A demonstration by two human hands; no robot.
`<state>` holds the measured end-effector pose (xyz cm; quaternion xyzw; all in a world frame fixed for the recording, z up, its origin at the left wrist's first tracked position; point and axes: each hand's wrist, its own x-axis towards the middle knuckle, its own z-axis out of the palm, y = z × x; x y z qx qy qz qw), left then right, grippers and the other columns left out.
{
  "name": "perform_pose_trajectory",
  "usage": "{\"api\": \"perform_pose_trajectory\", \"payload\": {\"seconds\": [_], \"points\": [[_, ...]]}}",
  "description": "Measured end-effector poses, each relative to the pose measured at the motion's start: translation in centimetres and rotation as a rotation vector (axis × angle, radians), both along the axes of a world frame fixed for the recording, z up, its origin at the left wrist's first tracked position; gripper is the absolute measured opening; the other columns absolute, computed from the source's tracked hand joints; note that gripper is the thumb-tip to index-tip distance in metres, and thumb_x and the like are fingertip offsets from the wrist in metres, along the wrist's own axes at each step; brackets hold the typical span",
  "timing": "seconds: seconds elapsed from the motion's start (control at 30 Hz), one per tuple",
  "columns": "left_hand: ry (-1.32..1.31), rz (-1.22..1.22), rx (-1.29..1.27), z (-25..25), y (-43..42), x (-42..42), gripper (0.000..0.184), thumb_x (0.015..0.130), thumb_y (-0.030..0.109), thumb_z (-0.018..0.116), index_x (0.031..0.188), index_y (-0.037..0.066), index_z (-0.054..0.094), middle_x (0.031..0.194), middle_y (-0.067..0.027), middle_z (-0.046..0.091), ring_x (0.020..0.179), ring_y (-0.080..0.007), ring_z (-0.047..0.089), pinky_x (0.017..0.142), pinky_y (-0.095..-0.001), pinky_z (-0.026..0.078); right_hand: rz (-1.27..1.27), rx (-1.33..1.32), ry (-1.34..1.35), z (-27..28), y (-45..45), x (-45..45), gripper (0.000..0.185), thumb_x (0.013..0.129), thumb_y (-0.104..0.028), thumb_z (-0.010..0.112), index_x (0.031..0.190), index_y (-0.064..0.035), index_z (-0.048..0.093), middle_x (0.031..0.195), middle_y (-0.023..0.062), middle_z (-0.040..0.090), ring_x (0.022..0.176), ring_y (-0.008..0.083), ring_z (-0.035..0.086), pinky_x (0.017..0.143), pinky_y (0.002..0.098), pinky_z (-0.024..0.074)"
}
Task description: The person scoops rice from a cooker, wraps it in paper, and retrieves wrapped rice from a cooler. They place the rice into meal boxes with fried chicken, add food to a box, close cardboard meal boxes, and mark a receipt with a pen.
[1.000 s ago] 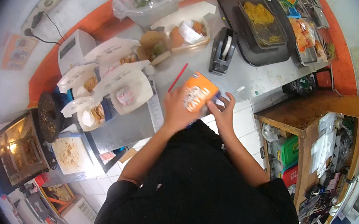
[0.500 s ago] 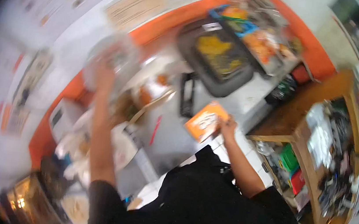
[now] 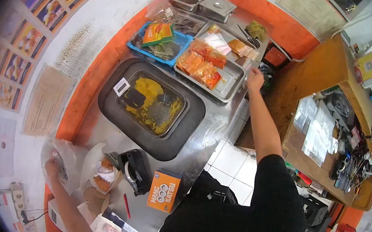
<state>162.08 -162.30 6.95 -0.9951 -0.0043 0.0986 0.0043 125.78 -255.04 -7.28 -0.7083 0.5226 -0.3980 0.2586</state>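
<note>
The orange box (image 3: 164,191) lies flat, presumably for stability, while I can't tell what the left hand (image 3: 53,168) at the plastic bag (image 3: 71,155) or the curled right hand (image 3: 255,80) grips.

Pass: bare strip along silver metal counter's (image 3: 200,147) front edge.
Black rounded-corner tray (image 3: 183,136) bounds it inboard; black tape dispenser (image 3: 142,179) and orange-white rectangular box (image 3: 163,190) obstruct one end.

Left of the orange box (image 3: 164,191), a cloudy bag (image 3: 71,151) obscures what the left hand (image 3: 52,169) touches; lower left, a white carton (image 3: 106,229) is cropped.
</note>
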Motion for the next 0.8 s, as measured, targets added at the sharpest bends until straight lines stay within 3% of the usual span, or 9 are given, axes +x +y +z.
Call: {"api": "perform_pose_trajectory", "payload": {"seconds": [0.13, 0.2, 0.27, 0.33, 0.37, 0.47, 0.53, 0.6, 0.8], "points": [[-0.302, 0.019, -0.034, 4.8, -2.0, -3.4, 0.026, 0.087, 0.016, 0.059, 0.103, -0.001, 0.071, 0.097, -0.0230, 0.070, 0.088, -0.0349, 0.069, 0.078, -0.0417, 0.052, -0.111, 0.056, 0.194, -4.3, -6.4, 2.9, 0.029, 0.081, -0.017, 0.071, 0.106, -0.0011, 0.072, 0.094, 0.0154, 0.073, 0.084, 0.0277, 0.070, 0.076, 0.0363, 0.0534], [-0.391, 0.017, -0.004, 6.1, -1.6, -4.0, 0.026, 0.088, 0.016, 0.059, 0.104, -0.002, 0.070, 0.097, -0.0225, 0.071, 0.088, -0.0351, 0.070, 0.078, -0.0419, 0.053, -0.004, 0.444, 0.029, -5.6, -8.3, 3.3, 0.033, 0.077, -0.015, 0.077, 0.106, 0.0007, 0.071, 0.090, 0.0123, 0.073, 0.076, 0.0215, 0.069, 0.070, 0.0339, 0.0530], [-0.530, 0.032, -0.095, 7.5, -1.8, -5.2, 0.028, 0.091, 0.020, 0.059, 0.106, -0.001, 0.070, 0.098, -0.0211, 0.071, 0.089, -0.0348, 0.070, 0.079, -0.0410, 0.053, -0.075, 0.434, 0.044, -2.5, -6.5, 3.7, 0.033, 0.073, -0.012, 0.082, 0.100, 0.0021, 0.070, 0.086, 0.0097, 0.071, 0.069, 0.0175, 0.064, 0.064, 0.0311, 0.0507], [-0.586, 0.050, -0.111, 8.7, -2.5, -6.9, 0.028, 0.092, 0.020, 0.059, 0.107, -0.001, 0.070, 0.099, -0.0202, 0.071, 0.090, -0.0334, 0.070, 0.079, -0.0395, 0.053, 0.025, 0.581, -0.189, -4.7, -9.1, 3.1, 0.032, 0.070, -0.014, 0.085, 0.094, 0.0016, 0.070, 0.084, 0.0091, 0.070, 0.066, 0.0179, 0.063, 0.062, 0.0318, 0.0492], [-0.644, 0.060, -0.132, 9.3, -2.8, -7.8, 0.028, 0.093, 0.021, 0.059, 0.107, 0.000, 0.070, 0.100, -0.0194, 0.072, 0.090, -0.0319, 0.070, 0.079, -0.0380, 0.053, -0.076, 0.456, -0.050, -6.8, -11.0, 3.1, 0.031, 0.071, -0.017, 0.084, 0.089, 0.0025, 0.068, 0.083, 0.0088, 0.070, 0.066, 0.0178, 0.062, 0.062, 0.0319, 0.0481], [-0.690, 0.040, -0.200, 10.8, -3.1, -11.2, 0.029, 0.094, 0.022, 0.059, 0.108, -0.001, 0.069, 0.099, -0.0188, 0.072, 0.088, -0.0284, 0.071, 0.078, -0.0353, 0.054, -0.055, 0.240, 0.239, -1.0, -8.9, 3.1, 0.030, 0.075, -0.021, 0.082, 0.087, 0.0032, 0.069, 0.083, 0.0076, 0.070, 0.068, 0.0179, 0.061, 0.064, 0.0321, 0.0472], [-0.709, 0.058, -0.187, 11.7, -3.7, -13.9, 0.030, 0.095, 0.023, 0.060, 0.109, -0.002, 0.069, 0.100, -0.0173, 0.072, 0.084, -0.0254, 0.070, 0.077, -0.0344, 0.054, 0.013, 0.201, 0.247, 0.9, -8.3, 3.7, 0.028, 0.081, -0.022, 0.078, 0.086, 0.0042, 0.069, 0.085, 0.0064, 0.070, 0.069, 0.0176, 0.059, 0.066, 0.0297, 0.0464], [-0.774, 0.142, -0.390, 11.9, -3.4, -16.4, 0.033, 0.097, 0.024, 0.059, 0.113, -0.003, 0.067, 0.103, -0.0157, 0.072, 0.082, -0.0245, 0.069, 0.077, -0.0350, 0.053, 0.231, 0.272, -0.193, 0.8, -10.0, 4.2, 0.024, 0.085, -0.021, 0.074, 0.086, 0.0024, 0.070, 0.081, 0.0046, 0.069, 0.072, 0.0157, 0.061, 0.067, 0.0278, 0.0462], [-0.731, 0.339, -0.346, 12.9, -1.8, -24.6, 0.031, 0.096, 0.019, 0.062, 0.116, -0.004, 0.066, 0.112, -0.0141, 0.069, 0.100, -0.0197, 0.064, 0.089, -0.0335, 0.050, 0.369, 0.519, -0.406, 7.7, -8.1, 5.0, 0.014, 0.091, -0.017, 0.064, 0.097, -0.0037, 0.066, 0.094, 0.0026, 0.065, 0.084, 0.0152, 0.062, 0.075, 0.0296, 0.0509]]}}
